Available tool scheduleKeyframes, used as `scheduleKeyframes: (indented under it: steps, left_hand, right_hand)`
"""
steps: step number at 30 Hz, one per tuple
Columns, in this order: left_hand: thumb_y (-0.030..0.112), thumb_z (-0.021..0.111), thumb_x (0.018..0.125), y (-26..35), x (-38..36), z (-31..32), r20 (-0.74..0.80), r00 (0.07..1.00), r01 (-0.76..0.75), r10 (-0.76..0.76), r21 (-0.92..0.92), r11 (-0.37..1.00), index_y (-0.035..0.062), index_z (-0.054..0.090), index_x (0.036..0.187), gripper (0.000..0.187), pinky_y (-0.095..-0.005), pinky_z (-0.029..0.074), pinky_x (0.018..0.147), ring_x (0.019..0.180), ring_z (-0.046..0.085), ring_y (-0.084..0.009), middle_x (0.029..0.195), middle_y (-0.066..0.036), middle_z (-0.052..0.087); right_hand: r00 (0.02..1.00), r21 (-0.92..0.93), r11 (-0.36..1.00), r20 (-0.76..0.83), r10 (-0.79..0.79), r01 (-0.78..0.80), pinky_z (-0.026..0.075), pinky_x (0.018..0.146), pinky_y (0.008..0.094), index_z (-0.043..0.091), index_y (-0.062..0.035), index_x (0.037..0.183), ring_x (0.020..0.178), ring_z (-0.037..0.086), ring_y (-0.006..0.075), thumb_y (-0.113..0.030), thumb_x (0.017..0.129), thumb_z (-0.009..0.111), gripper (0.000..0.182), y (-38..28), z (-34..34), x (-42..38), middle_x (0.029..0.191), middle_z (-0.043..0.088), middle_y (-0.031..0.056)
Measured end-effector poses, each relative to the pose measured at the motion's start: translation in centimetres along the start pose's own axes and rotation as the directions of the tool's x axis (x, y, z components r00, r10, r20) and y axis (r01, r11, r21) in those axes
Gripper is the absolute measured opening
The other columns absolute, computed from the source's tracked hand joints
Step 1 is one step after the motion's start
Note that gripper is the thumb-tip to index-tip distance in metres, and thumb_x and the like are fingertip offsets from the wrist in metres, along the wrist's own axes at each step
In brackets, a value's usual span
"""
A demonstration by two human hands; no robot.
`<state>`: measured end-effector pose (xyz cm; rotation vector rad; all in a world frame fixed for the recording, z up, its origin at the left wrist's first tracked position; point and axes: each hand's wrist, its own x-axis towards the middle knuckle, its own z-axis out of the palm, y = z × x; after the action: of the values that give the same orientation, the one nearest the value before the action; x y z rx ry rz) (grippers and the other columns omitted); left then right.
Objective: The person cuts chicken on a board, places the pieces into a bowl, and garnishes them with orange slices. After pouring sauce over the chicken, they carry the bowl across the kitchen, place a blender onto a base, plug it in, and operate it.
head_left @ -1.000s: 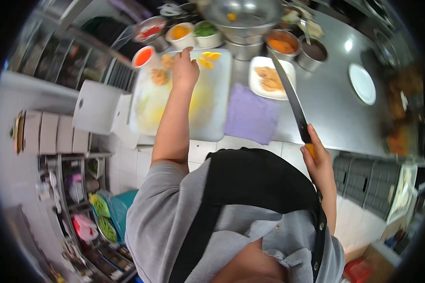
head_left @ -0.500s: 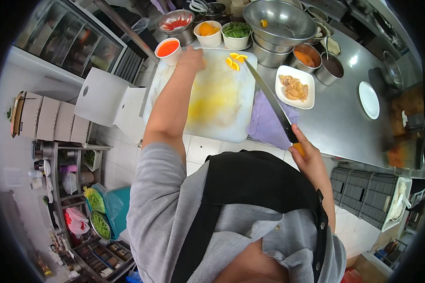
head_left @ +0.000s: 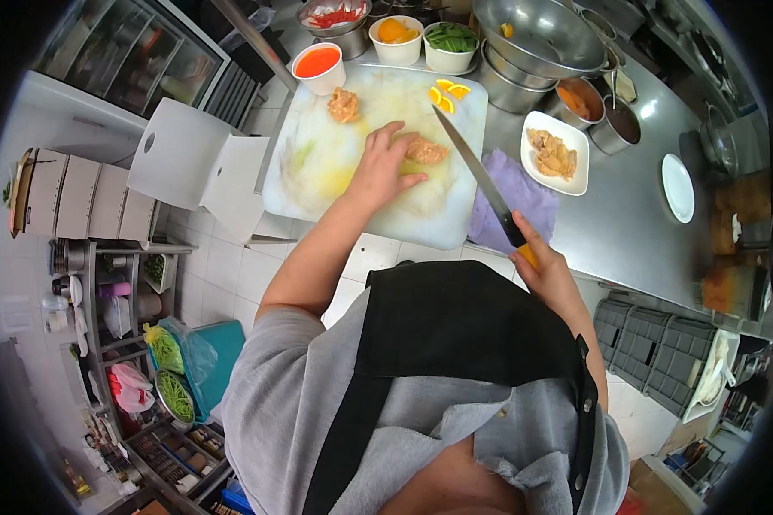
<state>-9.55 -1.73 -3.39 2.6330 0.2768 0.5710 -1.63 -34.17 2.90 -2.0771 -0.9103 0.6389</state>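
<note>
Knife handle, 3 o'clock: largely concealed by right hand. Meat portion, 12 o'clock: 9-o'clock end masked by left hand; contact indeterminate. Steel mixing bowl, 1 o'clock: cropped by top edge. Glass-fronted refrigerator, 10 o'clock: contents blurred.

From the head, looking forward and down, wide-angle, close to black apron, farther from cutting board

White chair left of steel bench, glass-door cabinet beyond it. Drawer unit farther left. Lower left: pink-and-white bag, teal tub, bagged greens, bowled greens. Right: white oval plate on bench, grey crates lower down.
</note>
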Motion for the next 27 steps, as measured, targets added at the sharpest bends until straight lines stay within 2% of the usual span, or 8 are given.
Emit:
scheduleKeyframes:
  steps: [7, 10, 13, 16, 19, 22, 25, 27]
  left_hand:
    - [0.020, 0.080, 0.073, -2.3, 2.5, 0.3, 0.122, 0.991, -0.039, 0.055, -0.132, 0.990, 0.0058, 0.058, 0.124, 0.057, -0.0385, 0.046, 0.100, 0.115, 0.054, -0.0324, 0.126, -0.017, 0.056]
    - [0.022, 0.076, 0.081, -1.7, 3.3, -1.3, 0.285, 0.945, 0.243, -0.161, -0.279, 0.929, 0.0025, 0.057, 0.119, 0.047, -0.0345, 0.050, 0.091, 0.104, 0.062, -0.0268, 0.113, -0.014, 0.061]
    - [0.028, 0.073, 0.087, -3.4, 4.1, -2.6, 0.522, 0.823, 0.436, -0.224, -0.327, 0.838, -0.0004, 0.056, 0.110, 0.040, -0.0317, 0.052, 0.076, 0.086, 0.065, -0.0193, 0.098, -0.011, 0.063]
    - [0.034, 0.070, 0.090, -3.9, 5.0, -3.3, 0.541, 0.774, 0.535, -0.329, -0.281, 0.797, -0.0016, 0.055, 0.104, 0.041, -0.0306, 0.052, 0.065, 0.074, 0.062, -0.0146, 0.093, -0.010, 0.062]
    - [0.034, 0.067, 0.092, -4.8, 5.1, -1.6, 0.368, 0.833, 0.527, -0.414, -0.297, 0.796, -0.0019, 0.055, 0.104, 0.040, -0.0294, 0.051, 0.059, 0.067, 0.060, -0.0131, 0.090, -0.009, 0.062]
    - [0.031, 0.064, 0.094, -5.5, 4.4, -0.3, 0.327, 0.840, 0.537, -0.434, -0.381, 0.752, -0.0017, 0.056, 0.104, 0.035, -0.0290, 0.051, 0.059, 0.067, 0.059, -0.0139, 0.089, -0.009, 0.062]
    - [0.027, 0.063, 0.095, -6.1, 3.0, 0.3, 0.142, 0.884, 0.463, -0.445, -0.385, 0.799, -0.0008, 0.057, 0.104, 0.030, -0.0291, 0.051, 0.064, 0.071, 0.058, -0.0147, 0.087, -0.008, 0.062]
    - [0.025, 0.065, 0.093, -6.1, 2.4, 0.0, 0.096, 0.903, 0.422, -0.418, -0.381, 0.823, -0.0002, 0.058, 0.104, 0.028, -0.0293, 0.051, 0.068, 0.075, 0.057, -0.0150, 0.089, -0.009, 0.060]
  right_hand:
    - [0.996, 0.041, 0.995, -0.015, 0.087, -0.086, 0.047, 0.093, 0.0335, 0.039, -0.0272, 0.148, 0.103, 0.064, 0.0300, -0.010, 0.092, 0.065, 0.065, -0.6, -0.3, -0.1, 0.117, 0.065, 0.0214]
    - [0.986, 0.085, 0.982, 0.005, 0.166, -0.166, 0.046, 0.093, 0.0323, 0.040, -0.0249, 0.148, 0.105, 0.064, 0.0262, -0.010, 0.092, 0.065, 0.064, -1.0, -0.5, -0.3, 0.120, 0.065, 0.0194]
    - [0.983, 0.113, 0.977, -0.002, 0.184, -0.183, 0.046, 0.095, 0.0316, 0.040, -0.0229, 0.148, 0.107, 0.063, 0.0237, -0.009, 0.092, 0.065, 0.063, -1.2, -0.7, -0.6, 0.124, 0.064, 0.0170]
    - [0.963, 0.135, 0.954, 0.038, 0.266, -0.269, 0.045, 0.096, 0.0318, 0.040, -0.0225, 0.148, 0.110, 0.062, 0.0240, -0.009, 0.092, 0.065, 0.063, -1.8, -0.7, -0.5, 0.126, 0.063, 0.0159]
    - [0.979, 0.110, 0.973, 0.023, 0.201, -0.202, 0.045, 0.096, 0.0323, 0.040, -0.0235, 0.148, 0.111, 0.062, 0.0249, -0.009, 0.092, 0.065, 0.063, -0.6, 0.0, -0.5, 0.125, 0.063, 0.0164]
    - [0.999, 0.045, 0.998, -0.002, 0.032, -0.032, 0.045, 0.096, 0.0331, 0.040, -0.0250, 0.148, 0.114, 0.062, 0.0273, -0.009, 0.092, 0.065, 0.063, 0.5, 0.6, -0.3, 0.126, 0.062, 0.0186]
    - [0.987, 0.024, 0.989, 0.061, 0.147, -0.149, 0.045, 0.096, 0.0336, 0.040, -0.0257, 0.148, 0.112, 0.062, 0.0300, -0.010, 0.092, 0.065, 0.064, -0.1, 0.2, -0.2, 0.124, 0.063, 0.0200]
    - [0.988, 0.039, 0.988, 0.051, 0.146, -0.148, 0.046, 0.094, 0.0343, 0.040, -0.0255, 0.148, 0.109, 0.064, 0.0309, -0.011, 0.092, 0.065, 0.063, -0.5, 0.1, -0.1, 0.122, 0.064, 0.0208]
